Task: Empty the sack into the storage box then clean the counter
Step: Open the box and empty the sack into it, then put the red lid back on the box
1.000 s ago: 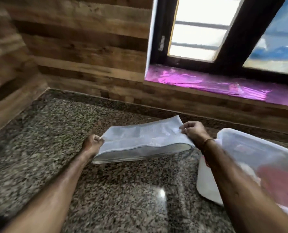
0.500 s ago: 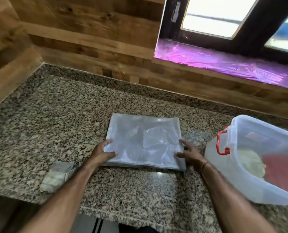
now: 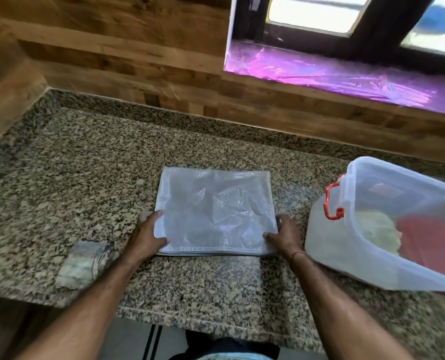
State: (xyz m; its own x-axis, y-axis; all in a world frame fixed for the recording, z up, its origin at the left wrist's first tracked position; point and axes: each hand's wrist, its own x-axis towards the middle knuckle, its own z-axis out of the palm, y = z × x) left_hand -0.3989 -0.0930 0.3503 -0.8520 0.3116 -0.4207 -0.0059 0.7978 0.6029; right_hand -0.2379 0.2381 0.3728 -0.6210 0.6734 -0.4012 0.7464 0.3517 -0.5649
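The flattened sack (image 3: 214,211) lay on the granite desk (image 3: 86,178). The left hand (image 3: 144,236) pressed the sack's near-left corner, fingers loosely spread. The right hand (image 3: 286,236) laid its thumb on the near-right corner, its grip unclear. The storage box (image 3: 325,242) stood right of the sack, and a blurred packet (image 3: 82,263) lay to its left.

Both your forearms come in bare from the bottom edge and converge slightly toward the middle. Your left hand (image 3: 148,233) is palm down at the left edge of the sack (image 3: 216,211), with the thumb tip resting on its top face and the fingers loosely bent along the edge. Your right hand (image 3: 285,236) mirrors it at the right edge, thumb tip on the top face, fingers just beside the edge. Both wrists are low and about level. Neither hand shows a grip. Fingers tucked beneath: cannot tell.
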